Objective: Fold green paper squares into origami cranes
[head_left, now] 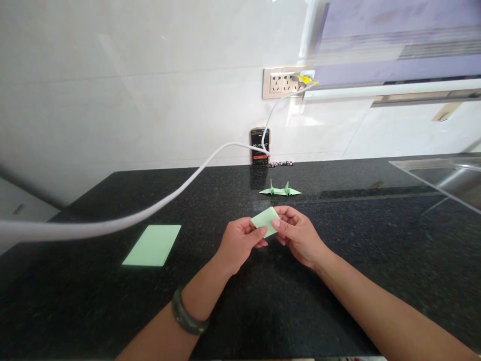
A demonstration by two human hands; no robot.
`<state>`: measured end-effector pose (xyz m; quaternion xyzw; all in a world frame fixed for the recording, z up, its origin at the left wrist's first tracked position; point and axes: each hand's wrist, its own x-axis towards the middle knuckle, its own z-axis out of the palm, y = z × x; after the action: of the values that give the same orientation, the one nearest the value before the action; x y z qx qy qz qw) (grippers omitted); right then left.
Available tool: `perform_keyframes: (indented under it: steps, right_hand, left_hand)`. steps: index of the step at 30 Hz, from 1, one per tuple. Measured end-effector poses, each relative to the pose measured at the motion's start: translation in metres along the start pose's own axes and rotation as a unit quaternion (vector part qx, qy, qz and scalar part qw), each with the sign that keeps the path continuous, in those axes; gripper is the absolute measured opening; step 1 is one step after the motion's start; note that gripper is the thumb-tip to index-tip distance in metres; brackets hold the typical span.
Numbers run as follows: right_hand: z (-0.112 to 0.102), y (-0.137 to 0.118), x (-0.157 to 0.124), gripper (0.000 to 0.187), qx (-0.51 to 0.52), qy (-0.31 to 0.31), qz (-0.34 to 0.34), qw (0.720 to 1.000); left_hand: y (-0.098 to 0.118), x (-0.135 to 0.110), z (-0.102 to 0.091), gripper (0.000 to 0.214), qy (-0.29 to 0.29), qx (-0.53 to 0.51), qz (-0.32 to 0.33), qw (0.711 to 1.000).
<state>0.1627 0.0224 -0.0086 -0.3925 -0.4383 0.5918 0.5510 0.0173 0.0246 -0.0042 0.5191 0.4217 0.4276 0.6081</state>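
A small folded piece of light green paper [264,219] is held up between both hands, over the dark countertop. My left hand [240,241] pinches its lower left side, thumb on top. On its right side, my right hand [296,231] grips the edge between thumb and fingers. Just beyond the hands, green folded paper cranes [279,191] rest on the counter, their pointed ends spreading left and right. To the left of my left hand lies a stack of green paper sheets [152,245], flat on the surface.
A phone [259,146] showing a running timer leans against the tiled wall. Its white cable [188,183] arcs across the left side, up from the wall socket [276,83]. A small patterned strap [281,164] lies beside the phone. At the far right is a metal sink [451,173].
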Motion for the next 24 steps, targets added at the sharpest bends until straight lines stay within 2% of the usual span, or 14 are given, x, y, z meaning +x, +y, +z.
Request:
perform_keyframes:
  steps: [4, 8, 14, 20, 24]
  right_hand:
    - [0.006, 0.008, -0.004, 0.025, -0.036, -0.032, 0.003, 0.999]
    - [0.007, 0.013, -0.006, 0.019, -0.053, -0.012, -0.022, 0.998]
    - [0.008, 0.011, -0.006, 0.020, -0.026, 0.011, -0.023, 0.999]
    - [0.011, 0.009, -0.008, 0.020, -0.009, -0.005, -0.020, 1.000]
    - [0.010, 0.010, -0.008, 0.024, -0.012, 0.025, -0.011, 1.000]
  left_hand:
    - [-0.001, 0.001, 0.001, 0.026, 0.003, -0.106, -0.021, 0.994]
    - [-0.004, 0.001, 0.002, 0.025, -0.024, -0.131, -0.027, 0.991]
    - [-0.005, 0.000, 0.002, 0.024, -0.033, -0.050, -0.048, 0.997]
    - [-0.004, -0.001, 0.005, 0.024, -0.009, 0.019, 0.020, 1.000]
    - [-0.006, -0.002, 0.005, 0.022, -0.003, 0.028, 0.031, 0.999]
